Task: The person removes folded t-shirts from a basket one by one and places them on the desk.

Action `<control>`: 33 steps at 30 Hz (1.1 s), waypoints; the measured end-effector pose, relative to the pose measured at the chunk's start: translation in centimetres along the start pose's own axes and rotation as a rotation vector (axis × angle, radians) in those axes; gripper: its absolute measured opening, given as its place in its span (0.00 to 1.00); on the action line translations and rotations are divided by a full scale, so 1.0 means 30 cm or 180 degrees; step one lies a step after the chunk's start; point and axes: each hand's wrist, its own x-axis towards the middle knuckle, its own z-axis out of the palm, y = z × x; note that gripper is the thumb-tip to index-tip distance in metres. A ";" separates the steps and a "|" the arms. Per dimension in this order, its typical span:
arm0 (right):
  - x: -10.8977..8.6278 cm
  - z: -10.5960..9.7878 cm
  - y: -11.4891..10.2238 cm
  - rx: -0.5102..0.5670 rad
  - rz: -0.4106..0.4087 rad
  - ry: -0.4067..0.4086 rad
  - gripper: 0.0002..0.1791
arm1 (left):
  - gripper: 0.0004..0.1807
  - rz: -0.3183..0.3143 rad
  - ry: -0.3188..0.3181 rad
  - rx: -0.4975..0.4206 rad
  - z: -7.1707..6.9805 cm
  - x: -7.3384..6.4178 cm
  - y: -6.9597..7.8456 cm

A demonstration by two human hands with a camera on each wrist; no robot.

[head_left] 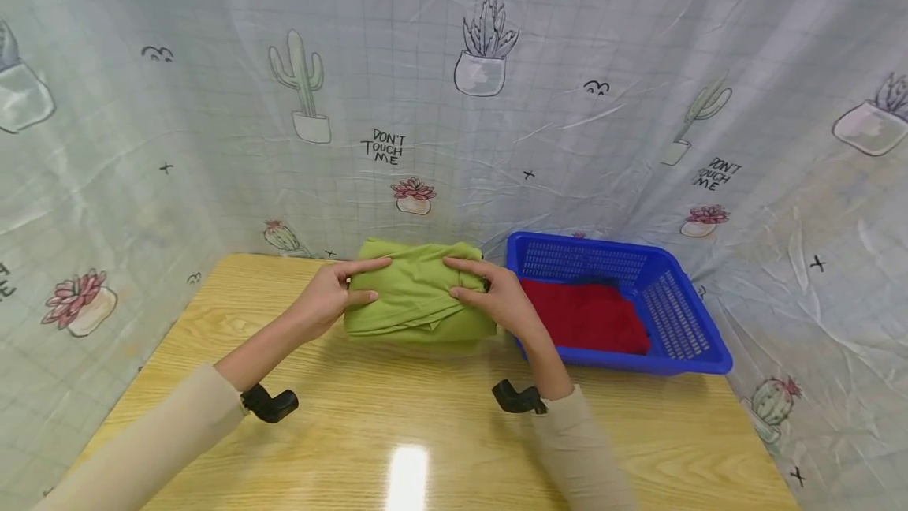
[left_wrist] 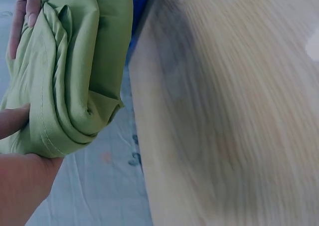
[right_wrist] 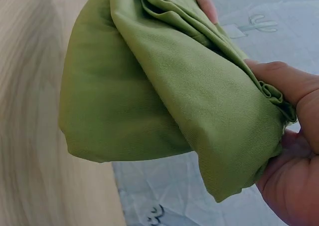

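A folded lime-green cloth (head_left: 414, 290) with stitched edges is held between both hands, raised a little over the back of the table. My left hand (head_left: 329, 300) grips its left end, thumb and fingers lying on the face toward me. At the other end my right hand (head_left: 505, 302) holds on in the same way. Several loose layers show along the side of the green cloth (left_wrist: 75, 61) in the left wrist view. In the right wrist view, one corner of the cloth (right_wrist: 164, 96) droops below my right hand (right_wrist: 294, 151). Some fingers are hidden behind it.
A blue plastic basket (head_left: 638, 363) with slotted walls stands at the back right, close to my right hand. Inside lies a folded red cloth (head_left: 582, 318). The wooden table (head_left: 340, 448) meets a cactus-print curtain (head_left: 482, 148) at the back and sides.
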 end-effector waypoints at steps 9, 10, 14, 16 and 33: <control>0.058 0.105 0.026 0.0155 0.0114 0.0288 0.23 | 0.33 -0.0035 0.0104 0.0097 -0.071 -0.019 -0.038; 0.066 0.118 0.027 0.0165 0.0108 0.0309 0.23 | 0.33 -0.0046 0.0118 0.0078 -0.080 -0.020 -0.043; 0.097 0.163 0.029 0.0108 0.0083 0.0276 0.24 | 0.34 -0.0100 0.0170 -0.0004 -0.118 -0.026 -0.063; 0.110 0.183 0.033 0.0063 0.0069 0.0188 0.25 | 0.34 -0.0131 0.0197 -0.0017 -0.137 -0.030 -0.075; 0.248 0.359 0.049 -0.0139 0.0216 0.0378 0.24 | 0.34 -0.0088 0.0352 0.0360 -0.311 -0.043 -0.162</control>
